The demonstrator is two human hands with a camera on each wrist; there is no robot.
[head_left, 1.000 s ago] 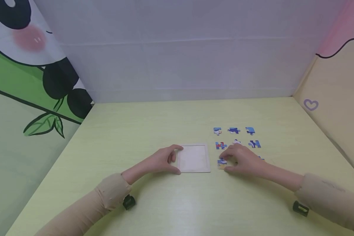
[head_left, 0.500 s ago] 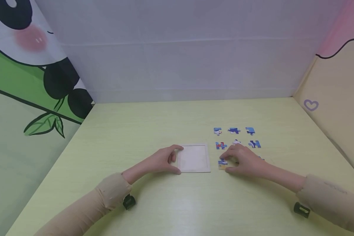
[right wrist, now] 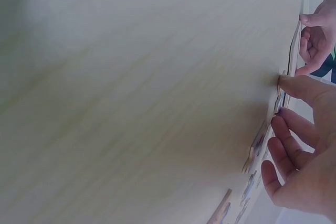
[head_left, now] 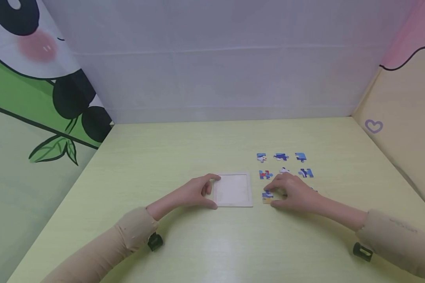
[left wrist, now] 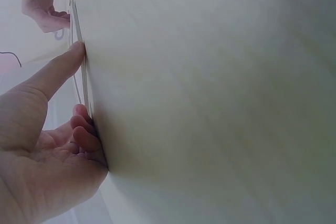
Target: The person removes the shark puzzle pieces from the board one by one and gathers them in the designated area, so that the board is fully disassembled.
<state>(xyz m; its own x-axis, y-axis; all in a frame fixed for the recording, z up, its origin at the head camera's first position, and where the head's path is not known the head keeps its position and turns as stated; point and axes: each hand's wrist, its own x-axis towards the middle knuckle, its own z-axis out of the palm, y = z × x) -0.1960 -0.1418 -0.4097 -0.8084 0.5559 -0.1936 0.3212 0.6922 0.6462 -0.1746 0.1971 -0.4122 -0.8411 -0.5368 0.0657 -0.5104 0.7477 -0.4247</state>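
Observation:
At the table's middle lies a square, shallow white puzzle frame (head_left: pixel 250 192), bare inside. My left hand (head_left: pixel 196 192) holds its left side, index finger at the far corner and thumb (left wrist: pixel 77 51) at the near one. To the frame's right, my right hand (head_left: pixel 295 192) pinches a jigsaw piece (head_left: pixel 267 197), blue above and sandy below, between thumb and index finger. The piece is low at the tabletop, a narrow gap from the frame. In the right wrist view the other fingers (right wrist: pixel 281 156) curl loosely beside the tabletop.
Several blue jigsaw pieces stand in rows beyond my right hand, including a red-and-blue piece (head_left: pixel 265 174) and a far-corner piece (head_left: pixel 300 157). My right hand partly covers a white-and-blue piece (head_left: pixel 284 169) and one at its right (head_left: pixel 314 189). A pale wall (head_left: pixel 230 86) closes the table's back.
My right hand and its jigsaw piece have shifted very slightly to the right, away from the frame. The left hand and the frame stay put.

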